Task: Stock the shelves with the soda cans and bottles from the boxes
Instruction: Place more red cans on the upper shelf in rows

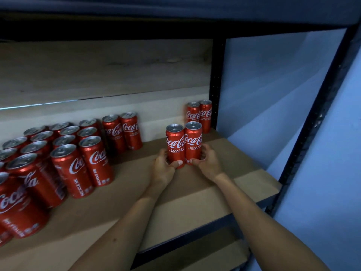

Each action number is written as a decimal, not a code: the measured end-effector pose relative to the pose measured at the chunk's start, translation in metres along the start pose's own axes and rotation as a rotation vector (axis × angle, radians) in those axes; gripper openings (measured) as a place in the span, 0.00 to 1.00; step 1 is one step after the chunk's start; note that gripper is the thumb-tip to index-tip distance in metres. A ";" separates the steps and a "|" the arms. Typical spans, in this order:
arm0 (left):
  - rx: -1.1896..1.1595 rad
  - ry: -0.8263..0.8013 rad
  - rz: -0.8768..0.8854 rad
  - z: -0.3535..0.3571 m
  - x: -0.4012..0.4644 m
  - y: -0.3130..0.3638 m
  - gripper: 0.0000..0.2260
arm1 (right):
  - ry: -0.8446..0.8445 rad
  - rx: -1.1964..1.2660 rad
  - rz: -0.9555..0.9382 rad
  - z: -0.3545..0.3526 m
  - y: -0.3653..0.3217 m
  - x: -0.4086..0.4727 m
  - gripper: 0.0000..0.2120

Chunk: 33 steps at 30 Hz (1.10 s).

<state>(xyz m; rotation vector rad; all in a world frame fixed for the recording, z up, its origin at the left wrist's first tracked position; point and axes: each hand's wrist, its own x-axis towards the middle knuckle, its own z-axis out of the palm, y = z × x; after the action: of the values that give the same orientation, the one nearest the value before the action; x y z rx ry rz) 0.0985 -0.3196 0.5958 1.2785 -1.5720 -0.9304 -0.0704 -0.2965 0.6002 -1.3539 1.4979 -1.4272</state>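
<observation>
Red soda cans stand upright, touching, on the shelf board [224,153]: left hand [164,163] grips the left can [174,145], right hand [207,159] the right can [193,142], just before the rear pair [199,114].

Cans [184,145]: glossy red-lacquered metal with bare silvery brushed tops; the stocked group [58,159] matches. Shelf board [195,192]: matt, smooth brown fibreboard or card-like surface. Frame upright [215,81]: dark painted metal, perforated. Back panel [97,69]: pale wood with visible grain. Wall [322,173]: smooth, matt paint.
</observation>
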 end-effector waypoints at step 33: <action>0.154 0.144 -0.059 0.014 0.058 -0.005 0.26 | -0.098 -0.056 -0.042 0.014 0.036 0.077 0.40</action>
<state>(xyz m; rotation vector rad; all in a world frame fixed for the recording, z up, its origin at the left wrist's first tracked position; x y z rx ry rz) 0.0818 -0.3768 0.5962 1.4734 -1.5232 -0.7464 -0.0850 -0.3778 0.5771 -1.4754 1.4641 -1.3334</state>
